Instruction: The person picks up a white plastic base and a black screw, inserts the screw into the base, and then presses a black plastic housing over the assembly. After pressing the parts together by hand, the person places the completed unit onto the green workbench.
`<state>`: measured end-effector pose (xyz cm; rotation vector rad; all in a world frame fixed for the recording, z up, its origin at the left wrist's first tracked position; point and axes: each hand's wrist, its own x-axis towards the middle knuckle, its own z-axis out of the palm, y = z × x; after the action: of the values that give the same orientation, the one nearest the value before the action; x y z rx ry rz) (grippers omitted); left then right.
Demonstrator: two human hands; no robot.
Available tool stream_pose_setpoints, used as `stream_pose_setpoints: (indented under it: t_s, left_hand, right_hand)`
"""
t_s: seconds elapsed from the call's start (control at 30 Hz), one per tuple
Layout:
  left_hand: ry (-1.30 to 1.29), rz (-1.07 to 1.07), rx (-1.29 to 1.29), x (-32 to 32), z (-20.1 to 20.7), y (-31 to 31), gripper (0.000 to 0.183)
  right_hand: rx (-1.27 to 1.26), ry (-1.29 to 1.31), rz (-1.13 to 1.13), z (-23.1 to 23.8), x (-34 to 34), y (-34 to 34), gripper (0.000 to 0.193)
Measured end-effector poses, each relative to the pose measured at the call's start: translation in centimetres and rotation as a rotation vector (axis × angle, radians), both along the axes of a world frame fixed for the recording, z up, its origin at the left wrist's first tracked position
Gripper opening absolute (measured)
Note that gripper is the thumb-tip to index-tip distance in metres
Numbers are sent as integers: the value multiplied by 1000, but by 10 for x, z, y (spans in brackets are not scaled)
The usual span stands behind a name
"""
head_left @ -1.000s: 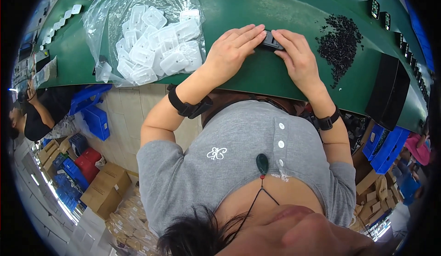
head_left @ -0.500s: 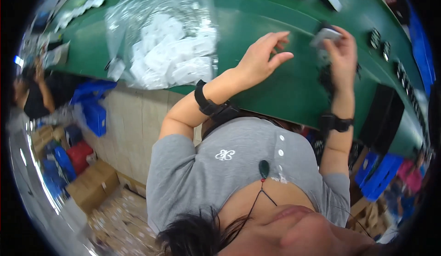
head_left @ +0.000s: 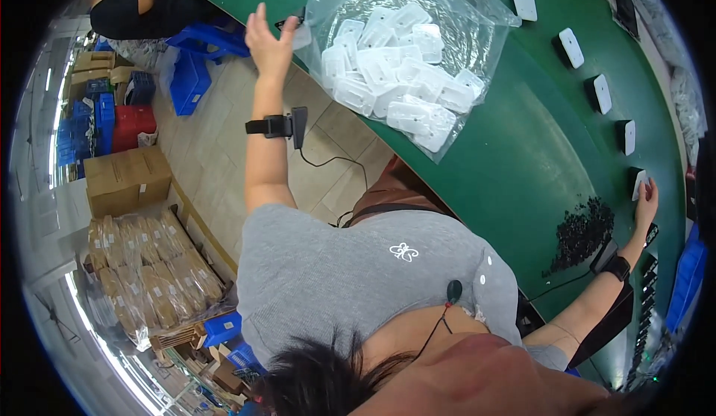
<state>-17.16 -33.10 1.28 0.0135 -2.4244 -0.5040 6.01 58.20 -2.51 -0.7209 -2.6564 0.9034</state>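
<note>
My left hand (head_left: pixel 270 43) is stretched out at the table's left edge, fingers spread and holding nothing. Close beside it lie a small dark object (head_left: pixel 289 22) and a piece of translucent plastic (head_left: pixel 301 38). Far to the right, my right hand (head_left: pixel 647 202) has its fingers around the edge of a small black box with a white cover (head_left: pixel 638 183), at the near end of a row of similar ones. A clear plastic bag (head_left: pixel 488 65) full of white plastic covers (head_left: pixel 395 73) lies between my hands. Nearer my right forearm is a heap of small black parts (head_left: pixel 585 233).
The green table (head_left: pixel 514 162) runs diagonally in front of me. More white-covered boxes (head_left: pixel 603 94) stand along its far side, and black pieces (head_left: pixel 647 289) line the right edge. Another person (head_left: pixel 123 5) sits at far left. Blue stools (head_left: pixel 190 80) and cartons (head_left: pixel 128 177) are on the floor.
My left hand has swung left past the bag to the table edge. My right hand has moved outward, bringing the white-covered box to the row. My view has turned left.
</note>
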Motion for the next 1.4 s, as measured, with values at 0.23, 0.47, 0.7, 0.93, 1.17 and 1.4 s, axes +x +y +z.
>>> stream_pose_setpoints:
  t_s: [0.23, 0.47, 0.7, 0.93, 1.17, 1.4]
  left_hand:
    - [-104, 182, -230, -19, -33, 28, 72]
    - [-110, 179, -16, -31, -19, 41, 63]
    - [-6, -215, 1395, -44, -2, 33, 46]
    - [164, -327, 1128, 44, 85, 147, 30]
    - [-440, -1152, 237, 159, 19, 343, 53]
    - [-434, -1184, 26, 182, 4, 376, 55]
  right_hand:
    - [188, 173, 32, 44, 1, -128, 33]
    - [0, 200, 47, 53, 20, -207, 26]
    - [-112, 242, 0, 62, 53, -242, 23]
    - [32, 279, -62, 63, 68, -287, 17]
    - [431, 191, 7, 56, 72, -310, 23]
    - [504, 110, 43, 62, 91, -322, 23]
